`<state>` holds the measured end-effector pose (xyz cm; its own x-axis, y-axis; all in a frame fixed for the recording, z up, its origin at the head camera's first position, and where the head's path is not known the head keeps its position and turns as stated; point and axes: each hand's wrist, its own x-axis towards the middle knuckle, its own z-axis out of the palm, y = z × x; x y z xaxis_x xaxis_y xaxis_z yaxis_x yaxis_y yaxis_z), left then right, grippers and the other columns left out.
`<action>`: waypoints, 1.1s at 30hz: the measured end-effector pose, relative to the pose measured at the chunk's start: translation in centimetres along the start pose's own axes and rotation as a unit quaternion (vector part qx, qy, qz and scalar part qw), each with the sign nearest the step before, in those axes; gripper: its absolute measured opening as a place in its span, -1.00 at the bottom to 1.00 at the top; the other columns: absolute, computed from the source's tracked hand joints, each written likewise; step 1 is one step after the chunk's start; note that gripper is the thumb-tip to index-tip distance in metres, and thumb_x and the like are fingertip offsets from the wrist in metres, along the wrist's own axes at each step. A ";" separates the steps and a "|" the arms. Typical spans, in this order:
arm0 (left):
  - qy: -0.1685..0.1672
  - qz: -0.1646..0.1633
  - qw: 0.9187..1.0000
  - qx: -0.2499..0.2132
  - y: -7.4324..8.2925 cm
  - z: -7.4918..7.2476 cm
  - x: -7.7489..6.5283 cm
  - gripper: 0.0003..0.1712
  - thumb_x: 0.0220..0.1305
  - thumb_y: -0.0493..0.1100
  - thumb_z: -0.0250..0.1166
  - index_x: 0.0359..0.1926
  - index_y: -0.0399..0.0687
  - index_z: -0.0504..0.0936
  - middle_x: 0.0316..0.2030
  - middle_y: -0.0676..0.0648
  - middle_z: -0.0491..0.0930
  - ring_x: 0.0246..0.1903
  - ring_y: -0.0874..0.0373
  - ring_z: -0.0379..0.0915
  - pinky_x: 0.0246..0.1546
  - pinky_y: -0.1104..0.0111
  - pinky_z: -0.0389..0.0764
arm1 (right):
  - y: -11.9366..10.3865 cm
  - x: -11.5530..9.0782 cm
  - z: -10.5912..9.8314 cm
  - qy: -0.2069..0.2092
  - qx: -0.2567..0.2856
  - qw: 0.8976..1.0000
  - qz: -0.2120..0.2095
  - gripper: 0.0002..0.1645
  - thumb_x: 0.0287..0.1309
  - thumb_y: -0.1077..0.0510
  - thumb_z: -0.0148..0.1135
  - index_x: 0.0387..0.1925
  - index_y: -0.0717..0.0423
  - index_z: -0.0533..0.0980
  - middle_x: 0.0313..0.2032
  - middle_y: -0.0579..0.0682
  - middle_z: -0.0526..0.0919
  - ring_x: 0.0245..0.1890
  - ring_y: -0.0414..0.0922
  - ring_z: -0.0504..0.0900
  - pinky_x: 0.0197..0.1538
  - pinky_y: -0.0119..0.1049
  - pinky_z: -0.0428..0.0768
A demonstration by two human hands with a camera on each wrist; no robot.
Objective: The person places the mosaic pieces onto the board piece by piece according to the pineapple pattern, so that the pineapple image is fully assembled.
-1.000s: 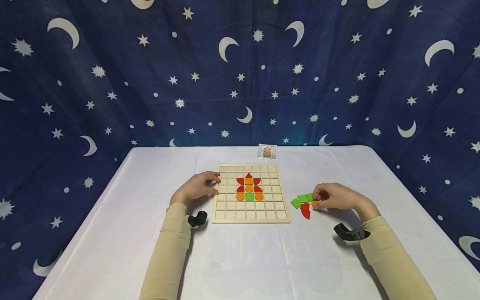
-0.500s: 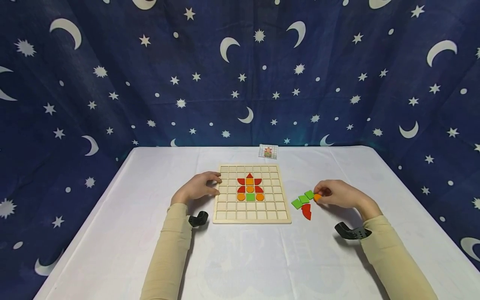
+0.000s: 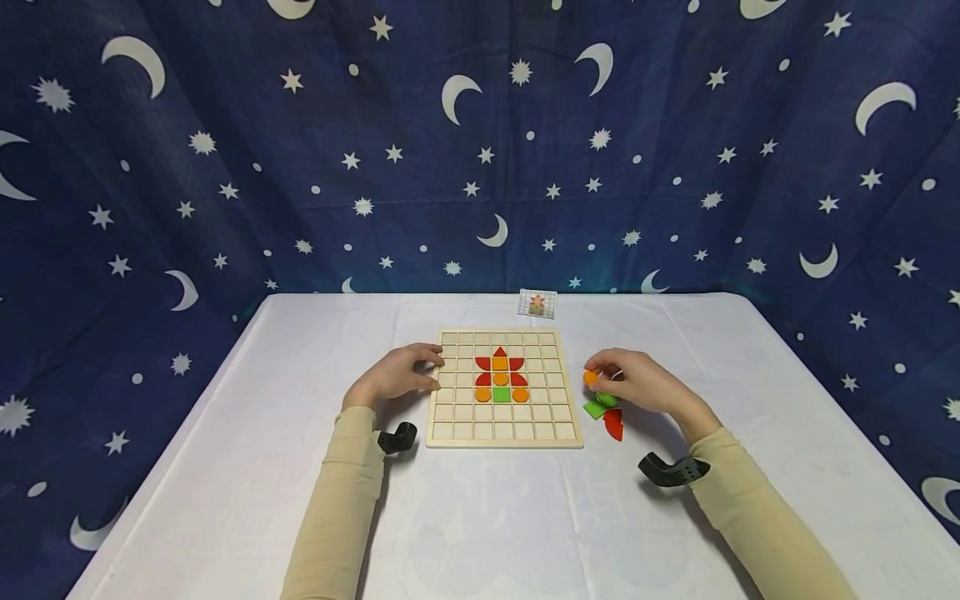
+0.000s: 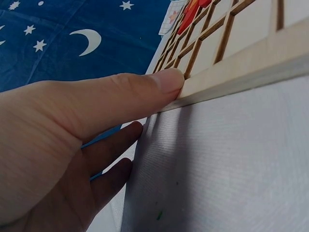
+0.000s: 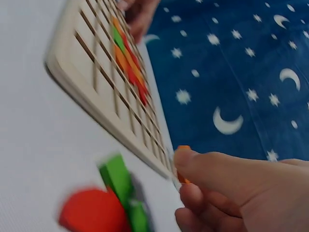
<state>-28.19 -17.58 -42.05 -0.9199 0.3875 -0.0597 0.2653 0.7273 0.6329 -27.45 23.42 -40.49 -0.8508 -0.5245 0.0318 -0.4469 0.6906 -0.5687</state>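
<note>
A square wooden grid board lies flat on the white table. In its cells sit red, orange and green pieces, with a green square piece at the bottom middle of the pattern. My left hand rests at the board's left edge; in the left wrist view its straight thumb touches the rim. Between thumb and fingers my right hand pinches an orange round piece, just right of the board. Under that hand lie green square pieces, partly hidden, beside red curved pieces.
A small picture card with a gridded pattern lies behind the board at the far side of the table. Beyond the table hangs a dark blue curtain with moons and stars. White cloth covers the table.
My right hand has lifted the orange round piece from the right end of the loose pieces and carried it left, over the green squares towards the board. The left hand stays put.
</note>
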 end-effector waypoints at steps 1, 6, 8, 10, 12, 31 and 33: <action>0.000 -0.001 1.000 -0.001 0.0 0.0 0.0 -0.55 0.15 -0.19 0.44 0.08 -0.16 0.63 0.33 -0.13 0.38 0.38 -0.09 0.17 0.39 0.08 0.21 | -0.2 0.3 0.4 0.002 0.004 1.000 -0.002 -0.70 0.23 0.15 0.31 -0.03 0.15 0.59 -0.18 -0.07 0.64 -0.23 -0.15 0.56 -0.08 -0.22 0.62; 0.001 0.001 1.000 -0.001 -0.2 0.0 0.0 -0.55 0.15 -0.18 0.43 0.08 -0.16 0.62 0.33 -0.14 0.37 0.38 -0.10 0.17 0.38 0.07 0.21 | -1.4 1.3 2.0 -0.004 0.015 0.999 -0.030 -0.69 0.22 0.16 0.32 -0.01 0.15 0.60 -0.13 -0.07 0.64 -0.15 -0.14 0.59 0.02 -0.13 0.62; 0.002 0.003 1.000 0.000 -0.2 0.0 0.0 -0.54 0.15 -0.18 0.43 0.09 -0.17 0.62 0.33 -0.14 0.37 0.38 -0.10 0.17 0.39 0.07 0.21 | -2.0 1.7 2.5 -0.007 0.018 0.999 -0.046 -0.68 0.21 0.17 0.32 0.00 0.17 0.59 -0.12 -0.06 0.64 -0.13 -0.13 0.59 0.02 -0.13 0.62; 0.002 0.002 1.000 0.000 -0.2 -0.1 0.0 -0.54 0.15 -0.18 0.43 0.09 -0.17 0.62 0.34 -0.13 0.37 0.38 -0.10 0.16 0.39 0.07 0.20 | -2.5 2.0 3.0 -0.009 0.021 0.998 -0.062 -0.67 0.21 0.18 0.32 0.01 0.18 0.59 -0.11 -0.05 0.64 -0.13 -0.13 0.59 0.01 -0.15 0.63; 0.001 0.001 1.000 0.000 -0.2 -0.1 0.0 -0.53 0.16 -0.18 0.43 0.10 -0.17 0.62 0.34 -0.13 0.36 0.39 -0.10 0.15 0.39 0.07 0.20 | -3.0 2.2 3.5 -0.009 0.024 0.997 -0.075 -0.67 0.21 0.19 0.31 0.01 0.18 0.60 -0.11 -0.05 0.65 -0.13 -0.13 0.59 0.00 -0.17 0.63; -0.004 0.000 1.000 0.004 0.0 -0.2 0.1 -0.52 0.16 -0.18 0.43 0.11 -0.19 0.61 0.35 -0.16 0.35 0.39 -0.13 0.14 0.37 0.04 0.22 | -7.4 4.2 7.6 -0.033 -0.028 0.989 -0.142 -0.73 0.19 0.07 0.35 -0.08 0.03 0.66 -0.23 -0.19 0.60 -0.28 -0.20 0.48 -0.19 -0.34 0.52; -0.005 0.000 1.000 0.005 0.1 -0.1 0.1 -0.52 0.16 -0.18 0.43 0.12 -0.18 0.61 0.35 -0.15 0.35 0.39 -0.12 0.14 0.38 0.05 0.22 | -7.7 4.2 7.8 -0.032 -0.031 0.989 -0.142 -0.72 0.20 0.07 0.35 -0.07 0.04 0.65 -0.21 -0.17 0.61 -0.26 -0.19 0.48 -0.17 -0.32 0.52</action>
<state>-28.35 -17.56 -41.91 -0.9173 0.3924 -0.0680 0.2673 0.7332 0.6252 -25.49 12.03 -42.38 -0.6696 -0.7314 0.1292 -0.6837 0.5389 -0.4920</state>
